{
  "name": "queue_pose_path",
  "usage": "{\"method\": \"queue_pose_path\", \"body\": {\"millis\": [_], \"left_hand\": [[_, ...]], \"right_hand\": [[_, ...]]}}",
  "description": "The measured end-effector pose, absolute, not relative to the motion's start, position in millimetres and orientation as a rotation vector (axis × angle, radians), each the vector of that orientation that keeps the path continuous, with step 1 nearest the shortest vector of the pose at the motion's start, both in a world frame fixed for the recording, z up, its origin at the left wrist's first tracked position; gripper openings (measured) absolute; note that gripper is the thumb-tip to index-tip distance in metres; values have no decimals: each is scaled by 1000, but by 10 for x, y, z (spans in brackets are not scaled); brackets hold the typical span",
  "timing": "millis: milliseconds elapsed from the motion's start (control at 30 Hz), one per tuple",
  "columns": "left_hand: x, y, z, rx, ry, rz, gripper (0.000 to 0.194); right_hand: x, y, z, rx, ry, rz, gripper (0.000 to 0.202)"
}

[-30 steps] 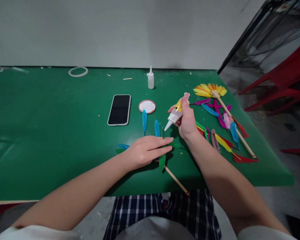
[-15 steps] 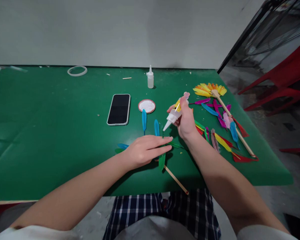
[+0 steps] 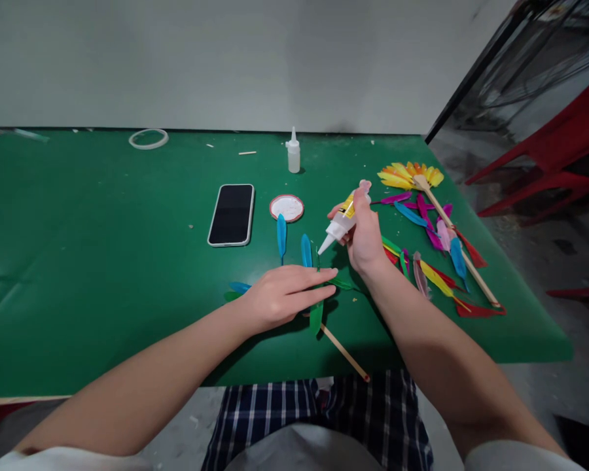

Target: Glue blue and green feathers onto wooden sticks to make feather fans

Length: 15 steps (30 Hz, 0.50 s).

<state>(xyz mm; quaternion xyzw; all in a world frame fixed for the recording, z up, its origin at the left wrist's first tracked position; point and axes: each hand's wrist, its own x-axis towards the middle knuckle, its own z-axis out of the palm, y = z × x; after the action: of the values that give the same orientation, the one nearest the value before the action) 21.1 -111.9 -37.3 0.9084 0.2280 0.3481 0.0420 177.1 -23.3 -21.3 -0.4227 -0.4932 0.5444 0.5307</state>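
Note:
My right hand (image 3: 363, 232) is closed around a glue bottle (image 3: 341, 221) with a yellow label, its white nozzle tilted down to the left over the quill of a green feather (image 3: 317, 318). Two fingers of my left hand (image 3: 285, 294) stretch across that feather and hold it; the other fingers are hidden. Blue feathers (image 3: 306, 250) lie just beyond my left hand, and another green feather (image 3: 342, 283) is to its right. From under the held feather a thin wooden stick (image 3: 344, 352) runs toward the table's front edge.
A phone (image 3: 232, 215), a round white disc with a red rim (image 3: 286, 208) and a small upright bottle (image 3: 293, 156) stand or lie beyond my hands. At right are a yellow feather fan (image 3: 411, 175) and loose coloured feathers (image 3: 436, 278). A clear ring (image 3: 148, 139) lies back left.
The whole view has shifted very slightly. Both hands, the glue bottle and the feathers keep nearly the same positions relative to each other.

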Motion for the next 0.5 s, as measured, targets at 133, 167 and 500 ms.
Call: {"method": "queue_pose_path", "body": {"millis": [133,167,500], "left_hand": [[216,-1115,-376,2780,685,1087,30],[216,-1114,-379,2781,683,1091,30],[210,-1119,-369,2779,691,1078,31]], "right_hand": [[1775,-231,-217,-999,-1174,1290,66],[1776,-230,-217,-1004,-1176,1282,66],[1781,-221,-195,-1022,-1173,1213,67]]}}
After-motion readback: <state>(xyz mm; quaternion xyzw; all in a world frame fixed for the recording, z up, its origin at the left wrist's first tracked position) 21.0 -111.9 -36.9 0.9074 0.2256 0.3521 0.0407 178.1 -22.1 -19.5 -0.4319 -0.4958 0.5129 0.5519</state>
